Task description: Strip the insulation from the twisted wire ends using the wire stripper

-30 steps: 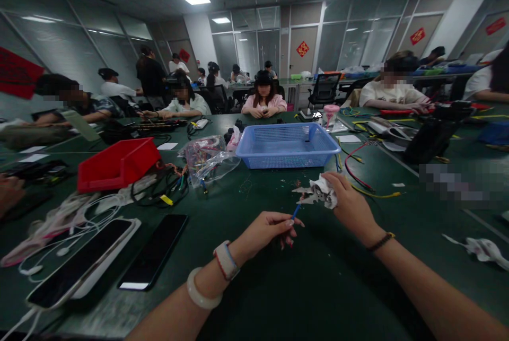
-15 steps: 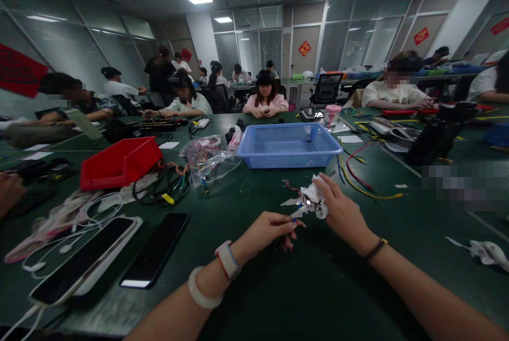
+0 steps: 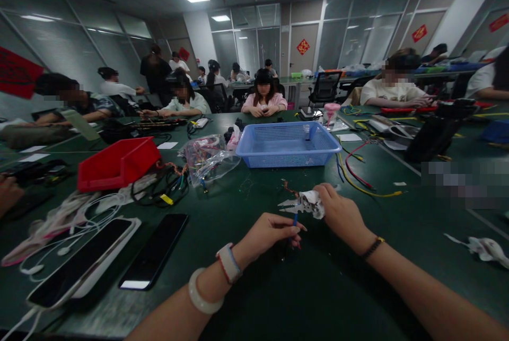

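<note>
Both forearms [image 3: 177, 306] reached from the tabletop's [image 3: 358, 288] near edge, the left hand [image 3: 274, 230] pinching one slim blue wire [image 3: 295, 219], the right hand [image 3: 340, 213] wrapped around one white-wrapped pair of metal pliers [image 3: 304, 203]. The wire's upper end stood at the pliers' jaws, nearer that edge than one perforated plastic basket [image 3: 288, 159].

Holds a blue wire [image 3: 295, 219] in the left hand [image 3: 276, 231] and white-wrapped wire strippers [image 3: 303, 205] in the right hand [image 3: 341, 215], above a green desk [image 3: 338, 293] bearing a blue perforated basket [image 3: 288, 159] and a red bin [image 3: 107, 175].
</note>
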A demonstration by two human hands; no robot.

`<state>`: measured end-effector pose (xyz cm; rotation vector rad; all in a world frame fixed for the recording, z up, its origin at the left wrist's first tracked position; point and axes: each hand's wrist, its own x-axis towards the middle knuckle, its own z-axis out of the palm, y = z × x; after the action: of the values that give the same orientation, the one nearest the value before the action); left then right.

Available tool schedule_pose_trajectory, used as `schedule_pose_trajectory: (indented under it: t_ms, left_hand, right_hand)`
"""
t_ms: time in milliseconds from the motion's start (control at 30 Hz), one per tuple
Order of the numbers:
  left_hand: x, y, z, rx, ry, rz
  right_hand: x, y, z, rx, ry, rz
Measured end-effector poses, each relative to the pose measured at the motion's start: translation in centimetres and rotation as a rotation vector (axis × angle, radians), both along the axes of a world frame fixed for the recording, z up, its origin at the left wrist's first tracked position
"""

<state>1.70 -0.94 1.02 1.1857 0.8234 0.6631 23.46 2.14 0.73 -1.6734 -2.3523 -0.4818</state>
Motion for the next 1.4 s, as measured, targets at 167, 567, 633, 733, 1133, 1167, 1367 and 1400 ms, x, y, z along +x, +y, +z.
schedule_pose_trajectory:
  t_ms: [167, 567, 633, 733, 1133, 1167, 1367, 1400]
  left_hand:
    - [0.0, 0.1, 0.0, 0.017, 0.005, -0.013]
    - [-0.3, 0.2, -0.3, 0.162, 0.120, -0.008]
    - [-0.2, 0.1, -0.5, 0.210, 0.112, 0.010]
    - [-0.1, 0.0, -0.8, 0.325, 0.141, 0.024]
    - [-0.2, -0.4, 0.0, 0.648, 0.324, 0.064]
    - [-0.2, -0.4, 0.0, 0.666, 0.333, 0.064]
    - [-0.3, -0.3, -0.2, 0.658, 0.316, 0.077]
    - [-0.3, -0.3, -0.3, 0.631, 0.304, 0.085]
  right_hand:
    - [0.1, 0.0, 0.0, -0.023, -0.007, -0.012]
    - [0.5, -0.5, 1.4, -0.296, 0.264, 0.068]
    - [0.8, -0.4, 1.2, -0.317, 0.298, 0.087]
    - [1.3, -0.1, 0.7, -0.350, 0.348, 0.126]
    - [1.6, 0.0, 1.3, -0.493, 0.434, 0.173]
    - [1.6, -0.1, 1.4, -0.505, 0.439, 0.164]
    - [1.4, 0.1, 1.3, -0.518, 0.483, 0.159]
    - [1.3, 0.2, 1.0, -0.497, 0.487, 0.154]
